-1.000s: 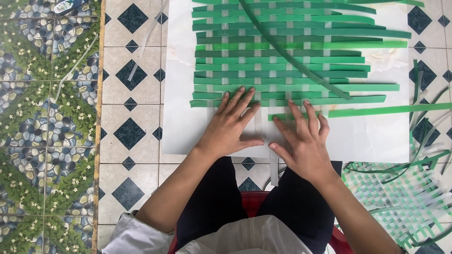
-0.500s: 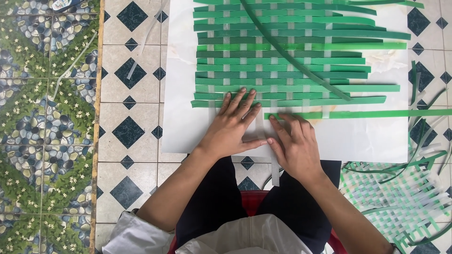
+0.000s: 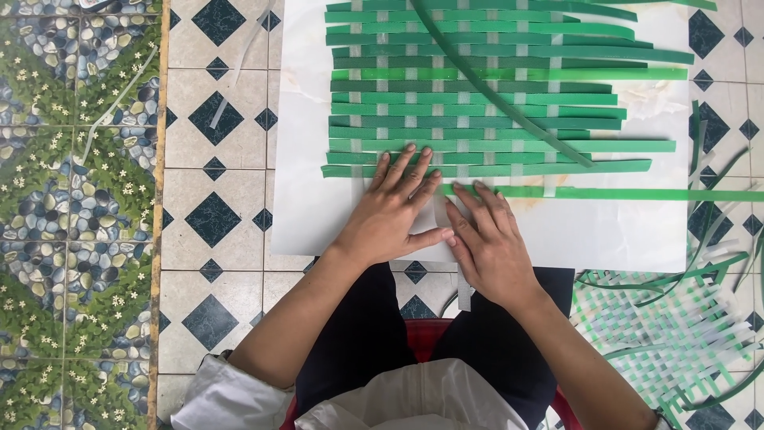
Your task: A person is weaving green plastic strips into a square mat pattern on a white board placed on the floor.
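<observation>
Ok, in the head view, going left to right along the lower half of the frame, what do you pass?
Pebble-and-flower patterned floor → diamond-patterned tiles → left hand flat on the white sheet → right hand → finished green-and-white woven mat lying on the floor.

One view only, from a camera worn on the person's head, looking almost straight down. The bottom edge takes in the person's own lap and forearms, so the top of the picture lies farthest from the body. The camera sits close, within arm's reach: the left hand (image 3: pixel 391 213) and right hand (image 3: pixel 492 245) fill the centre, resting on a white sheet (image 3: pixel 306 151) spread over a tiled floor (image 3: pixel 213 219). A woven green mat (image 3: pixel 477 95) runs out past the top edge, and the floor past both sides.
</observation>
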